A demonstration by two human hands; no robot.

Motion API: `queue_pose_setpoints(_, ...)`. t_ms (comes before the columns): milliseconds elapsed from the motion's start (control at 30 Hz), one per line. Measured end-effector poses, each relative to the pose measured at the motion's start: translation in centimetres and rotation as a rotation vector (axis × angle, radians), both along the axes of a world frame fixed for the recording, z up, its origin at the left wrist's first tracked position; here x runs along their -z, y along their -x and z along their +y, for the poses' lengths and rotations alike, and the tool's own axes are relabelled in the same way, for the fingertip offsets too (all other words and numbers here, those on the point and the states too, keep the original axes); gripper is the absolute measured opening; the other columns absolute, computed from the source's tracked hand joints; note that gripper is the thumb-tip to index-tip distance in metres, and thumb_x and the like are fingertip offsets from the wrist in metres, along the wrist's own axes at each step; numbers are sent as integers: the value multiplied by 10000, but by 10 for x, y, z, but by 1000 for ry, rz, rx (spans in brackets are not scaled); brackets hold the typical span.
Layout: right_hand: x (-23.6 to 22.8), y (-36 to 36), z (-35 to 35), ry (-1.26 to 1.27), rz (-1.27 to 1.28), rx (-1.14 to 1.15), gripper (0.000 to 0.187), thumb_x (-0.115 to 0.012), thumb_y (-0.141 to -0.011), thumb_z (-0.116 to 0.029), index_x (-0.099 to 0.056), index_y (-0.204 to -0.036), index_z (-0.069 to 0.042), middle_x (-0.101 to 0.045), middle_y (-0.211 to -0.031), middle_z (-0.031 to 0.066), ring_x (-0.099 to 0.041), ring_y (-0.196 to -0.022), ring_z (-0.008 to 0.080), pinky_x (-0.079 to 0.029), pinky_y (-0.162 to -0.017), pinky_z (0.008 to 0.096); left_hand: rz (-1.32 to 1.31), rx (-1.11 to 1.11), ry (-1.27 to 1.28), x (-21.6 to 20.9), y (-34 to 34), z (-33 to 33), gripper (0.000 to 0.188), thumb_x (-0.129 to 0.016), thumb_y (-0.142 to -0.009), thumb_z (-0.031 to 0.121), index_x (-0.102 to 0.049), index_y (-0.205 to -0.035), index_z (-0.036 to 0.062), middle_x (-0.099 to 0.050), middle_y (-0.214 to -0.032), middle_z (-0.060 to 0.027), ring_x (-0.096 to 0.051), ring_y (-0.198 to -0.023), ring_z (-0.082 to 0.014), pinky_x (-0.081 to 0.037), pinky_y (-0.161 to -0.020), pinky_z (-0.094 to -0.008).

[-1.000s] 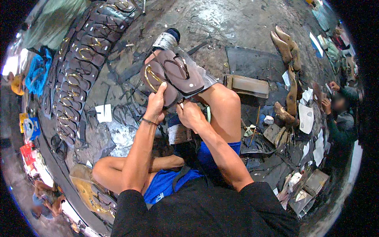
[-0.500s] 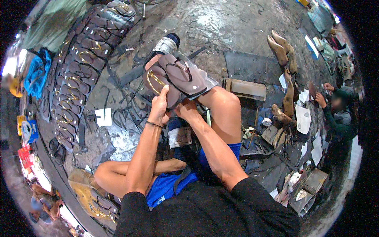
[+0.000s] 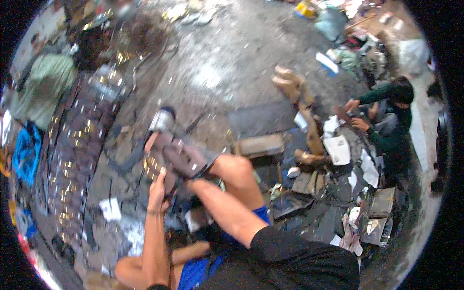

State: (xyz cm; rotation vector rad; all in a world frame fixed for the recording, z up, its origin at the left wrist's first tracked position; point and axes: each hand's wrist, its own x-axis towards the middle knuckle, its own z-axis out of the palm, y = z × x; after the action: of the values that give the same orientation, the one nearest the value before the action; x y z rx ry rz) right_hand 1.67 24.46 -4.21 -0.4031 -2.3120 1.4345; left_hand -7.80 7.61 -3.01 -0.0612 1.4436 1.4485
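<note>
Over my raised leg lie two brown flip-flops side by side. My left hand (image 3: 157, 192) grips the left flip-flop (image 3: 157, 160), which has a gold strap, with the thumb on its top. The right flip-flop (image 3: 189, 155), dark-strapped, rests against it on a clear plastic sheet (image 3: 210, 155). My right hand (image 3: 190, 185) reaches to the near edge of the flip-flops; its fingers are hidden beneath them. Motion blurs the whole picture.
Rows of finished-looking sandals (image 3: 77, 159) cover the floor at left. Ahead lie a dark flat sheet (image 3: 256, 116), a wooden block (image 3: 261, 144) and wooden foot forms (image 3: 290, 82). Another person (image 3: 394, 116) works at right among scraps. A blue bag (image 3: 26, 152) sits far left.
My view has swung right and up, so the flip-flops and my hands appear lower and further left. The person at right shows more fully. My left hand keeps its grip.
</note>
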Motion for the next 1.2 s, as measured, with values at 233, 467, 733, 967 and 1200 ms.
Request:
queue_pose_setpoints(233,30,64,-90,352,-468,-28,393,-511,-987,-394,-561,-1124,-28,-637,-907,138,-631,-807,222,-526,-662,380,321,-108,118,-21,-51,-120,404,-596,-969,349,-599,-1216,28,-643,-1046,-52,-604,-912,-168,-503,-810,-328)
queue_pose_setpoints(467,31,17,-186,595,-125,-89,429,-454,-1021,-428,-470,-1267,-77,-566,-935,62,-579,-737,163,-520,-663,357,202,-677,-20,-74,-110,-204,410,-631,-963,290,-514,-1249,21,-647,-1073,-105,-658,-941,-232,-577,-717,-375)
queue_pose_setpoints(733,-63,-166,-194,398,-315,-163,305,-526,-998,-110,-545,-1285,-7,-693,-967,69,-582,-765,63,-486,-681,221,-106,-912,-259,-70,-157,-232,212,-652,-916,151,-602,-1080,26,-669,-918,-64,-672,-766,-168,-567,-673,-307)
queue_pose_setpoints(967,-121,-196,-201,183,-374,-395,257,-698,-891,-128,-683,-1123,-19,-695,-842,93,-599,-652,111,-492,-614,257,-11,-881,-260,-63,-182,-242,334,-535,-1010,385,-552,-1000,51,-633,-784,-69,-626,-657,-148,-524,-584,-287)
queue_pose_setpoints(1200,-120,-194,-209,101,-400,-391,267,-726,-878,-182,-692,-1123,-81,-664,-758,104,-628,-582,196,-513,-550,315,185,-860,-53,-39,-190,-243,507,-420,-1017,516,-581,-946,40,-614,-708,-77,-596,-588,-171,-517,-545,-303)
